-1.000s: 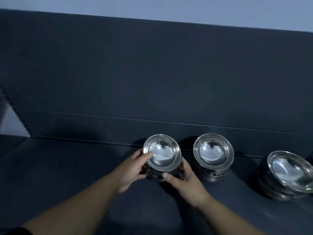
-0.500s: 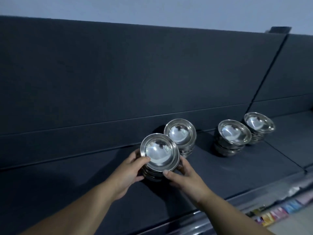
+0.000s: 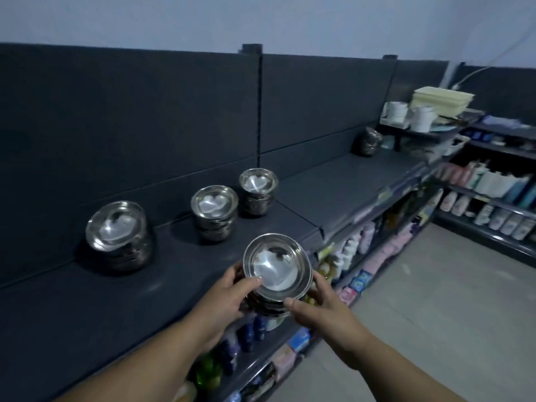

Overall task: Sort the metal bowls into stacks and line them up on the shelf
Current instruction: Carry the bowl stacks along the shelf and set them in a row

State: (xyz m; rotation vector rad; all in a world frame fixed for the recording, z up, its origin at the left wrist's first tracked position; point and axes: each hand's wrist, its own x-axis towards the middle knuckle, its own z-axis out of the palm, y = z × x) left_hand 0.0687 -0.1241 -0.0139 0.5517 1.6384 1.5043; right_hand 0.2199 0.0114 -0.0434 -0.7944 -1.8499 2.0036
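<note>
The held stack of bowls (image 3: 277, 268) is sitting just below the centre of the frame, sandwiched between both hands. The left hand (image 3: 223, 297) is gripping it from the left, thumb lying over the rim of the top bowl and fingers curling round the far left side. The right hand (image 3: 322, 306) is clamping on from the lower right, thumb pressing on the near rim and fingers wrapping up the right side. The stack is tilting a bit toward the camera, so the shiny inside of the top bowl is showing. It's hanging right at the front edge of the dark shelf (image 3: 87, 314), partly over the bottles (image 3: 249, 332) on the level below. Honestly can't tell if its base is touching the shelf or not.

Further back on the same shelf, three more stacks are standing in a row along the back panel: the left stack (image 3: 117, 236) at mid left, the middle stack (image 3: 214, 211) near the centre, and the right stack (image 3: 258, 191) just up and right of that. All three are well apart from the hands. A far stack (image 3: 367, 140) is sitting way off toward the upper right, near some white containers (image 3: 420, 117). Grey floor (image 3: 435, 314) is filling the lower right.
</note>
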